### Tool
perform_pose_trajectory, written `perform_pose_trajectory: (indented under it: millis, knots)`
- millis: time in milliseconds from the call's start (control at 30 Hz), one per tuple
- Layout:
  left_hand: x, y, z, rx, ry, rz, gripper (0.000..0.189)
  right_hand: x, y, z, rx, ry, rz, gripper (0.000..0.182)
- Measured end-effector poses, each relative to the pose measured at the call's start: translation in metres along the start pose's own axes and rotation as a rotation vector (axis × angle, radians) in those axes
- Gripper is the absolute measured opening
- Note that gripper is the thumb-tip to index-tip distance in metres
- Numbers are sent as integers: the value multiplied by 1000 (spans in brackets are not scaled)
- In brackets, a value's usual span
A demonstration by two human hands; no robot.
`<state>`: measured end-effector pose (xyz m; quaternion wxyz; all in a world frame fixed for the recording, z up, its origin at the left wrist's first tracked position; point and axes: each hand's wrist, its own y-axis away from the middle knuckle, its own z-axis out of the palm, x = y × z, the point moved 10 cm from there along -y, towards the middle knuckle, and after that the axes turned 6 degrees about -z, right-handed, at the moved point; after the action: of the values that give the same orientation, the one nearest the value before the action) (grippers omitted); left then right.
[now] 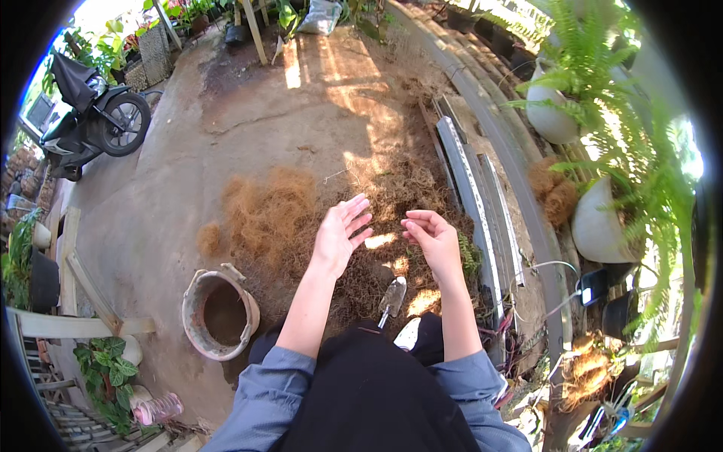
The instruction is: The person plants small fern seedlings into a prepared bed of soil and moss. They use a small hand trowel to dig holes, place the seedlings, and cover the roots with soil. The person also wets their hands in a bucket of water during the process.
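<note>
My left hand (340,231) is held above the ground with its palm turned inward and its fingers apart, nothing in it. To its right, my right hand (434,240) hovers with bent fingers and the thumb close to their tips; whether something thin is pinched there is not visible. Beneath both hands spreads a heap of dark, dry root-like fibre (361,282). A looser mound of brown coir-like fibre (271,209) lies beyond my left hand. A hand trowel (393,296) rests on the heap between my forearms, blade pointing away from me.
A worn bucket (193,319) with dark contents stands left of my knees. Long planks or bars (471,198) border the heap on the right. White hanging pots (601,226) with ferns, and a phone (593,286) on a cable, are farther right. A motorbike (93,116) is parked far left.
</note>
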<state>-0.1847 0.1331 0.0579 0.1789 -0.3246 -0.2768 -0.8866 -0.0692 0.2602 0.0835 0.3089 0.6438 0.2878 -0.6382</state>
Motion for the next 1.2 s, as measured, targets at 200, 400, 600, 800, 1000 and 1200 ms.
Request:
perform_pose_trajectory:
  millis: [200, 400, 600, 800, 1000, 1200]
  knots:
    - [3, 25, 36, 248, -1728, 294, 80, 15, -3, -36, 193, 1076, -531, 46]
    - [-78, 22, 13, -323, -793, -130, 74, 44, 4, -37, -82, 465, -229, 35]
    - [-63, 49, 26, -431, -434, -244, 80, 7, 26, 12, -292, 234, -94, 33]
    - [-33, 38, -2, -222, -780, 64, 62, -3, 48, 55, -451, -122, 184, 61]
    - [6, 44, -15, -13, -251, 130, 20, -25, 50, 50, -393, -251, 113, 49]
    - [19, 43, -14, -76, -2, 136, 24, -36, 36, 48, -284, -445, 62, 33]
